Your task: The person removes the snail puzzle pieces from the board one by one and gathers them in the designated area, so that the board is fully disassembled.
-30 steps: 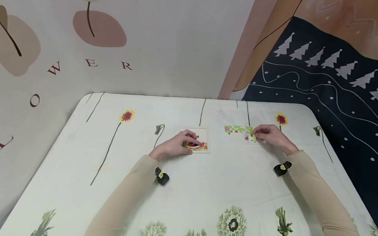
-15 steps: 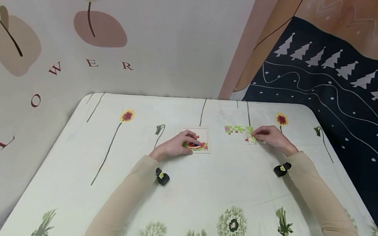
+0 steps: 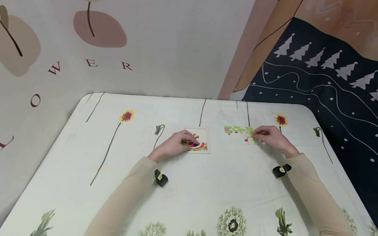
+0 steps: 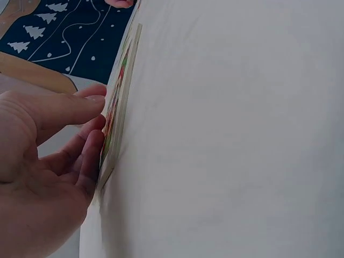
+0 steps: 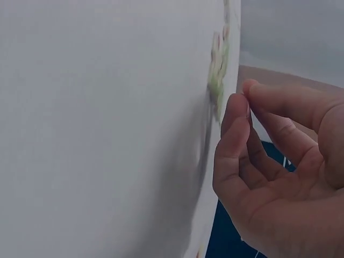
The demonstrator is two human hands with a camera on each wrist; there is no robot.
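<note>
A square picture board (image 3: 201, 132) with a thin frame lies mid-table. My left hand (image 3: 176, 142) is over its left side, covering part of the red and green picture. In the left wrist view the board (image 4: 129, 80) is seen edge-on, with my fingers (image 4: 92, 142) loosely bent at its picture side. Joined green puzzle pieces (image 3: 238, 129) lie right of the board, with a white and green puzzle piece (image 3: 250, 140) below their right end. My right hand (image 3: 269, 135) is beside that piece. In the right wrist view its thumb and forefinger tips nearly meet; nothing shows between them.
The table (image 3: 205, 189) has a white cloth with printed flowers. A patterned wall hanging (image 3: 179, 54) rises behind the far edge, and a dark blue one with white trees (image 3: 323, 78) hangs at the right. Each wrist wears a small black camera (image 3: 161, 178).
The left hand's fingers have drawn back and bent, uncovering more of the picture. The white and green piece shifted slightly early on. The right hand has barely moved.
</note>
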